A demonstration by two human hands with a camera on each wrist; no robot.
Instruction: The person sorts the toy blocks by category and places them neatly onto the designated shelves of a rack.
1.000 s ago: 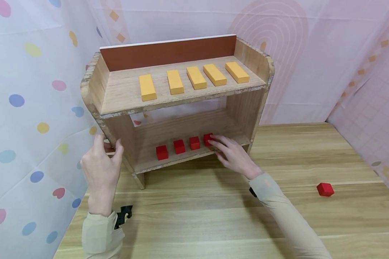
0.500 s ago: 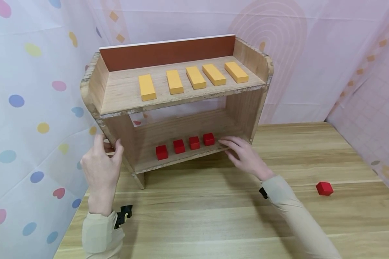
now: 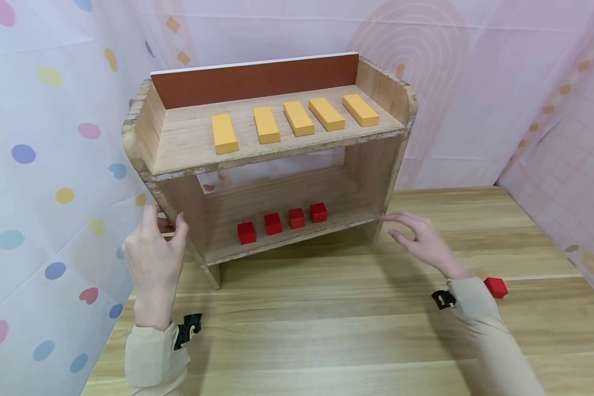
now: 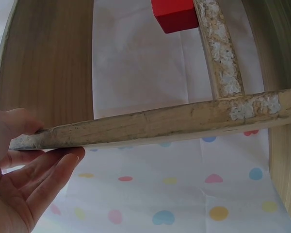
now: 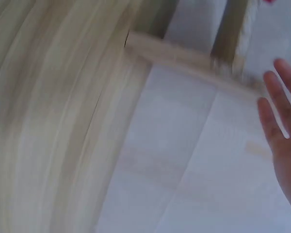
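A two-tier wooden shelf (image 3: pixel 183 146) stands on the table. My left hand (image 3: pixel 153 256) holds the front edge of its left side panel; in the left wrist view the thumb and fingers (image 4: pixel 53 179) lie on opposite faces of that wooden edge. Several red cubes (image 3: pixel 273 223) form a row on the lower tier. Just off the shelf's right side, my right hand (image 3: pixel 424 242) is empty, its fingers extended; whether the fingertips touch the panel is unclear. The right wrist view is blurred, with the spread fingers (image 5: pixel 283 97) at its right edge.
On the upper tier lie several yellow blocks (image 3: pixel 298 118), in front of a brown back board (image 3: pixel 257 82). Another red cube (image 3: pixel 496 287) rests on the table (image 3: pixel 297 335) at right, partly behind the right sleeve. Patterned cloth (image 3: pixel 54 165) hangs behind and at both sides.
My right hand has let go of the rightmost red cube on the lower tier and moved right, past the shelf's side. The left hand has stayed put.
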